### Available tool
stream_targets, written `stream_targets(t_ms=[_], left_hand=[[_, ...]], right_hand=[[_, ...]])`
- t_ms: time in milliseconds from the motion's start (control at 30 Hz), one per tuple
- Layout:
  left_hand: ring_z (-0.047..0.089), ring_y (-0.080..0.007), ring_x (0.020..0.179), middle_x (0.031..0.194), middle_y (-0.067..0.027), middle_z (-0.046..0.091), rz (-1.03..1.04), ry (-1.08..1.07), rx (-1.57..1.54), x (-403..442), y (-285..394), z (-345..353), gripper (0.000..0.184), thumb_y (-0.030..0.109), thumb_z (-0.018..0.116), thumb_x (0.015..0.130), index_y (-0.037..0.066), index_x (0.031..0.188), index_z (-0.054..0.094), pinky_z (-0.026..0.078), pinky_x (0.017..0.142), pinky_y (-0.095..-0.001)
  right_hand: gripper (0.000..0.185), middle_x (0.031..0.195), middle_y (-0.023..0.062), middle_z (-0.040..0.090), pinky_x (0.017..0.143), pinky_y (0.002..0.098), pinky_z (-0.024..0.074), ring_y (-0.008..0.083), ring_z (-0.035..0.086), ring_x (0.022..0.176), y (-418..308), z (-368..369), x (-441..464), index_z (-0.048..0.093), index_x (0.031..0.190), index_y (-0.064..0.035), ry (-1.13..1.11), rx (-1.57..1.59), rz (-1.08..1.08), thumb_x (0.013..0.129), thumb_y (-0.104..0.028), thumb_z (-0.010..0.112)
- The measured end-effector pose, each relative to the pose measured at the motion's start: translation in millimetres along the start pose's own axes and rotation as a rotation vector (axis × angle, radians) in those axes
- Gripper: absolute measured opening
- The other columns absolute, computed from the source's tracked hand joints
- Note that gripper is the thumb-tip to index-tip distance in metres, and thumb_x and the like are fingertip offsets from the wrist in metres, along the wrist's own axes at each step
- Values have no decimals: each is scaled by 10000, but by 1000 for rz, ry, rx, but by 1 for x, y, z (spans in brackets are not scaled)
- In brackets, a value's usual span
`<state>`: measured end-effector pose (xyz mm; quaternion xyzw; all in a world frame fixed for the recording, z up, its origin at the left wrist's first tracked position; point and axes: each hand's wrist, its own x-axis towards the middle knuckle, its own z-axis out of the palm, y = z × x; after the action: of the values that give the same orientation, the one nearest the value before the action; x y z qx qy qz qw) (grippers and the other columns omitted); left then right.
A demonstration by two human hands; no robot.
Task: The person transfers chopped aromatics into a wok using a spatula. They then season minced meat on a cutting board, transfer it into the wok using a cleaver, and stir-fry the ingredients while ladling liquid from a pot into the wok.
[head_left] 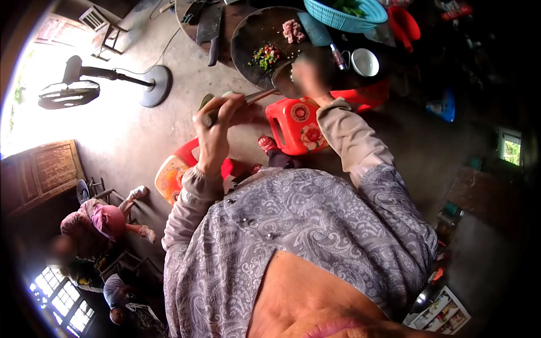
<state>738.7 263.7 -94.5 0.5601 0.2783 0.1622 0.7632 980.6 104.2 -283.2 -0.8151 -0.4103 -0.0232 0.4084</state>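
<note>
My left hand is closed around the handle of a long-handled ladle. Its wide, dark head reaches the near edge of a round chopping board. Over that head is my right hand, so blurred that its fingers cannot be made out. A few white bits show beside it. On the board lie a pile of chopped red and green pepper and a lump of raw minced meat. A cleaver rests at the board's right, its handle pointing toward me.
Beyond are a blue basket with greens, a white bowl, a red scoop and another cleaver. Red plastic stools stand by my legs. A standing fan is at left; people sit at lower left.
</note>
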Motion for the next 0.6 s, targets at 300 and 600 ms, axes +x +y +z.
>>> stream_targets(t_ms=[300,600], left_hand=[[661,-244,749,1048,-169,617,49,81,-145,-36,-7,-50,191,101,528,918,-80,914,588,559,688,-339],[671,-270,747,1041,-188,621,31,130,-64,-53,-3,-54,186,105,495,925,-63,887,564,569,679,-349]], right_hand=[[65,784,113,618,657,349,478,265,618,743,39,-23,13,573,869,-48,31,155,99,808,-28,563],[50,745,109,623,622,388,480,297,621,731,48,-23,3,589,802,-87,-118,-92,179,780,-116,624]])
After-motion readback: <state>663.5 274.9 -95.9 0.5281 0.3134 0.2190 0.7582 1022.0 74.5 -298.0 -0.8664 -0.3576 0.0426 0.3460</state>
